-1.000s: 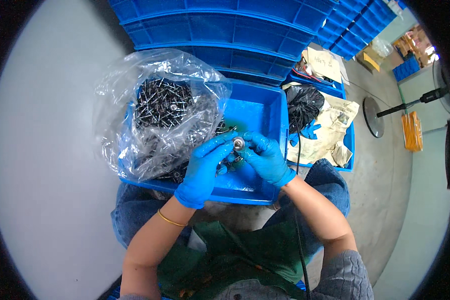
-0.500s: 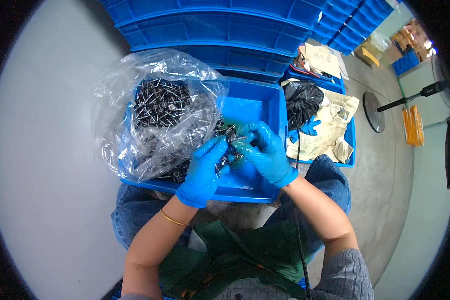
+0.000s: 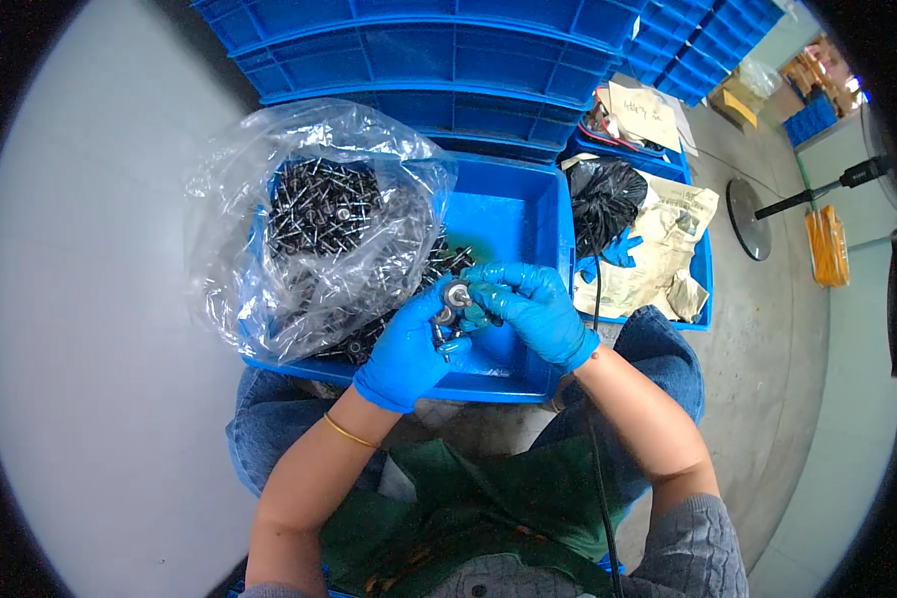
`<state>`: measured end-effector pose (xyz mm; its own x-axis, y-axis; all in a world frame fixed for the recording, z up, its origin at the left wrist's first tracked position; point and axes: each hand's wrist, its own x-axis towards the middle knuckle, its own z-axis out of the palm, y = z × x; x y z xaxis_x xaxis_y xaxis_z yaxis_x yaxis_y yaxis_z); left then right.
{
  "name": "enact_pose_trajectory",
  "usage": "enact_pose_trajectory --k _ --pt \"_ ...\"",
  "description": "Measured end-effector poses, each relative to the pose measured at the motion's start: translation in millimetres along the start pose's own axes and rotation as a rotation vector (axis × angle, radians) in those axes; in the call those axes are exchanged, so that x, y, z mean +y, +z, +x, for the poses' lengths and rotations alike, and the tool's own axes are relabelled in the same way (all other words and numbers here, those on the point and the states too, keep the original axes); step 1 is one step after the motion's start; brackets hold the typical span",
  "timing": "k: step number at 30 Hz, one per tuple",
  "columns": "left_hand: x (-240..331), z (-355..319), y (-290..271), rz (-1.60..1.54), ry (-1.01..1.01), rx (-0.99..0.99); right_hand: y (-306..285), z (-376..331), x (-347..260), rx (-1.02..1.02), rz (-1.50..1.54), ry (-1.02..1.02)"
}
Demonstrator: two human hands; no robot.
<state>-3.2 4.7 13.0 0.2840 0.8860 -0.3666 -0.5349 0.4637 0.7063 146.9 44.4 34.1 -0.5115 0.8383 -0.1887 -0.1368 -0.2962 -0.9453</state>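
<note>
Both my hands wear wet blue gloves and meet over the blue tray (image 3: 503,214). Between the fingers of my left hand (image 3: 406,349) is a small metal part (image 3: 456,295) with a dark round head, a pale ring and a short stem. More such parts are tucked in that same palm, partly hidden by the fingers. My right hand (image 3: 540,317) closes its thumb and fingers on the right side of the part; the fingertips cover some of it. Left of my hands, a clear plastic bag (image 3: 224,239) in the tray holds a heap of dark metal parts (image 3: 319,209) with thin stems.
Stacked blue crates (image 3: 419,60) rise behind the tray. At the right, another blue crate holds a black plastic bag (image 3: 606,199), crumpled paper (image 3: 668,229) and blue gloves (image 3: 616,251). A black cable (image 3: 596,458) hangs down past my right forearm. A round stand base (image 3: 749,221) rests on the floor.
The metal part in my fingers has turned so its round face and stem now show. My right hand has shifted slightly lower, with its fingers drawn together around the part.
</note>
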Motion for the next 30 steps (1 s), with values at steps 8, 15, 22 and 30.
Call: enact_pose_trajectory --k 8,15,22,30 --pt "-14 3 -13 0.278 0.148 -0.147 -1 6 -1 0.017 -0.029 0.104" --pt "-6 9 -8 -0.434 -0.112 -0.229 -6 7 -3 -0.030 -0.018 0.198" --pt "1 10 -9 -0.426 -0.124 -0.005 -27 22 3 -0.029 0.058 0.077" --pt "13 11 -15 -0.382 -0.071 0.203 -109 96 98 0.007 -1.271 -0.087"
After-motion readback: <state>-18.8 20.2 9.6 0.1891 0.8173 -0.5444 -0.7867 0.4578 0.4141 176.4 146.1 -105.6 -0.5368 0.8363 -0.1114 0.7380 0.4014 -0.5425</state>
